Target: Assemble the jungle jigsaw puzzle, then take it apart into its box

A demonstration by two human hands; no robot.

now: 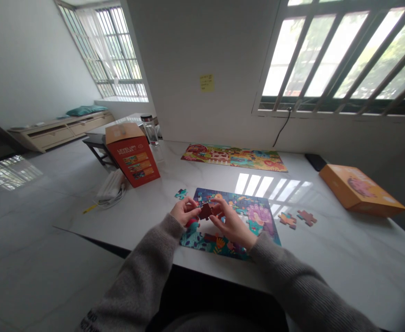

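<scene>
A dark red puzzle piece (206, 210) is pinched between my left hand (183, 211) and my right hand (230, 222), just above a colourful jigsaw puzzle (254, 214) lying on the white table (326, 249). Both hands have fingers closed on the piece. One loose teal piece (180, 193) lies left of the puzzle. Two loose pieces (296, 218) lie to its right.
A second finished puzzle (235, 157) lies at the table's far side. A red-orange puzzle box (133, 157) stands at the far left beside a clear jar (150, 130). An orange box lid (359, 189) rests at the right. A white cable bundle (110, 186) lies near the left edge.
</scene>
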